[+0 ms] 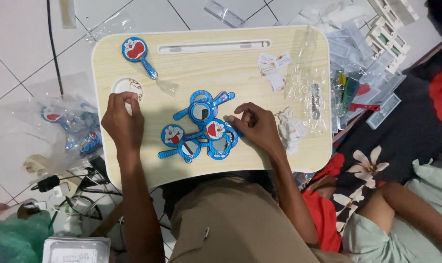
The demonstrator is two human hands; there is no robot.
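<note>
A pale wooden lap table (211,75) lies in front of me. In its middle sits a pile of small blue hand mirrors (201,129) with cartoon cat faces. My right hand (256,125) rests at the pile's right edge, fingertips touching a mirror. My left hand (122,122) is over the round cup hole (127,86) at the table's left, fingers pinched on something small that I cannot make out. One more blue mirror (138,54) lies alone at the far left corner.
Small paper tags (273,68) and clear plastic sleeves (311,92) lie on the table's right side, white crumpled bits (290,129) beside my right hand. A plastic bag of more mirrors (72,129) sits on the tiled floor at left. Another person's legs (401,214) are at right.
</note>
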